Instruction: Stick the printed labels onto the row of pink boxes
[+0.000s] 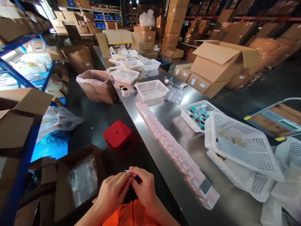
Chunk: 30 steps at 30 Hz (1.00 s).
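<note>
A warehouse; stacked cardboard boxes [175,22], blue shelving [16,78]; a long steel packing table [178,125].

My left hand [113,191] and right hand [144,186] are pressed together low in front of my body, fingertips meeting. Both forearms angle up from below, bare, wrists bent slightly inward. My fingers are curled, pinching something small and dark between them.

No legible writing anywhere

White labels on the brown cardboard boxes [188,77] and faint print on the pale card inside the tilted white perforated plastic basket [237,142] are too blurred to read.
</note>
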Each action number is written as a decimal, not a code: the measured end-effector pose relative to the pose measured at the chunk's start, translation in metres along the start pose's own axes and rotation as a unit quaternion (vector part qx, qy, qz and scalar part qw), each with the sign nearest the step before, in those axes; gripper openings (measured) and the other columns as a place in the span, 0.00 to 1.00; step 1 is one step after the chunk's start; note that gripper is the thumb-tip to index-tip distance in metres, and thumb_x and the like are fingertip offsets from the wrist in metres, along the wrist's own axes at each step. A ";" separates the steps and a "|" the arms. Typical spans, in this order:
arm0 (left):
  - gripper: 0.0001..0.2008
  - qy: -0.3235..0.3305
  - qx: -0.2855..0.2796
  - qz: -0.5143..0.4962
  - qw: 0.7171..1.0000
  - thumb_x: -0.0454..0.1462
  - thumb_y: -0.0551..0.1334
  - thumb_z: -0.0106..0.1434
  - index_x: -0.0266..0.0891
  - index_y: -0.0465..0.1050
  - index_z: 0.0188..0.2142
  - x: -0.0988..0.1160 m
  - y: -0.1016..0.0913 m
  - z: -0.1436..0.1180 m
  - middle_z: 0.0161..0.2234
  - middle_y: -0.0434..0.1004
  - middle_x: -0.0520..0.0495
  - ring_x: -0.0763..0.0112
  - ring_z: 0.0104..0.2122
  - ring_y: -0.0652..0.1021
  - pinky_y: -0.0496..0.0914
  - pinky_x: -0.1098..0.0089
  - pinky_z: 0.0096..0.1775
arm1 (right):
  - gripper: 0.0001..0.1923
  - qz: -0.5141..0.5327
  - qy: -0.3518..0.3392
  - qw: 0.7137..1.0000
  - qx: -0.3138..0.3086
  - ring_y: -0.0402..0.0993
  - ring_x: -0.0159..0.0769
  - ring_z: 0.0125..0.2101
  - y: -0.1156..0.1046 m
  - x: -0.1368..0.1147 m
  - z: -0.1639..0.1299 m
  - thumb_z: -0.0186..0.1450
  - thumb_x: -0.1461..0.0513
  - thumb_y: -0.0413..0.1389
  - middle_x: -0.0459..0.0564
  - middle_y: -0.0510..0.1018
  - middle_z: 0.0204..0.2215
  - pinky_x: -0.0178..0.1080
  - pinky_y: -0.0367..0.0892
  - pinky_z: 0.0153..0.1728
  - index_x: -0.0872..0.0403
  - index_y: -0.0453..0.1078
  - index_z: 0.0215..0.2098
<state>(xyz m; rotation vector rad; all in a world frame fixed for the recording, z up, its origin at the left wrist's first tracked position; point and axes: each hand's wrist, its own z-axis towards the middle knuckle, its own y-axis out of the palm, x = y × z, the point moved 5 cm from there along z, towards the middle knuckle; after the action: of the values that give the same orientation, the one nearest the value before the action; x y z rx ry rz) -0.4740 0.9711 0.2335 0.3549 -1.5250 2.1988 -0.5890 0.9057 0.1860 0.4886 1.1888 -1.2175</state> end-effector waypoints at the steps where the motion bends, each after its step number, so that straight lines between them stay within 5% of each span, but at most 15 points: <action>1: 0.11 0.010 -0.004 0.008 1.000 0.36 0.54 0.70 0.42 0.72 0.48 -0.008 0.004 0.013 0.36 0.83 0.49 0.72 0.29 0.82 0.73 0.75 0.31 | 0.13 0.011 0.012 1.000 0.001 0.83 0.38 0.37 0.000 0.009 0.014 0.61 0.68 0.57 0.49 0.84 0.39 0.39 0.77 0.44 0.51 0.78 0.42; 6: 0.12 -0.003 0.004 0.002 1.000 0.35 0.54 0.70 0.42 0.71 0.50 -0.048 0.018 0.066 0.37 0.83 0.48 0.72 0.29 0.82 0.74 0.75 0.31 | 0.15 0.027 0.044 0.998 -0.044 0.82 0.39 0.39 0.000 0.042 0.084 0.59 0.70 0.57 0.50 0.84 0.40 0.38 0.78 0.41 0.51 0.78 0.40; 10: 0.15 -0.005 0.023 -0.016 1.000 0.33 0.54 0.69 0.44 0.69 0.54 -0.073 0.026 0.101 0.38 0.83 0.47 0.72 0.31 0.82 0.74 0.77 0.33 | 0.14 -0.006 0.006 0.997 -0.076 0.82 0.40 0.39 -0.003 0.055 0.133 0.58 0.70 0.57 0.49 0.84 0.39 0.42 0.76 0.44 0.51 0.78 0.39; 18: 0.15 0.061 0.009 -0.031 0.998 0.31 0.55 0.67 0.42 0.68 0.52 -0.119 0.027 0.200 0.37 0.83 0.46 0.73 0.32 0.83 0.75 0.79 0.35 | 0.12 0.016 0.018 1.000 -0.003 0.82 0.38 0.41 -0.007 0.093 0.215 0.59 0.70 0.57 0.48 0.84 0.40 0.38 0.75 0.46 0.51 0.77 0.38; 22: 0.19 0.131 -0.063 -0.086 0.986 0.32 0.56 0.67 0.46 0.65 0.57 -0.149 0.045 0.269 0.40 0.83 0.47 0.72 0.34 0.83 0.76 0.80 0.36 | 0.09 0.002 0.040 0.995 0.090 0.82 0.41 0.39 -0.013 0.131 0.252 0.59 0.67 0.60 0.46 0.84 0.38 0.40 0.76 0.44 0.50 0.76 0.37; 25: 0.22 0.146 -0.158 -0.145 0.966 0.34 0.55 0.68 0.53 0.59 0.60 -0.174 0.069 0.321 0.33 0.83 0.55 0.74 0.28 0.83 0.74 0.82 0.31 | 0.06 -0.036 0.052 0.987 0.149 0.81 0.39 0.34 -0.016 0.160 0.278 0.59 0.65 0.61 0.44 0.83 0.33 0.38 0.76 0.38 0.48 0.75 0.35; 30: 0.23 0.114 -0.303 -0.198 0.925 0.38 0.52 0.71 0.61 0.54 0.62 -0.203 0.109 0.385 0.31 0.83 0.60 0.75 0.21 0.80 0.74 0.81 0.26 | 0.02 -0.212 -0.045 0.940 0.263 0.81 0.39 0.36 -0.017 0.188 0.307 0.65 0.60 0.59 0.46 0.83 0.38 0.38 0.76 0.39 0.48 0.72 0.37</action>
<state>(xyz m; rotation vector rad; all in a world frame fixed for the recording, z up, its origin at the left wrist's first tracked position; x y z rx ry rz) -0.3647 0.5375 0.1920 0.1744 -1.7221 1.3277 -0.4926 0.5624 0.1376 0.5762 0.9045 -1.9306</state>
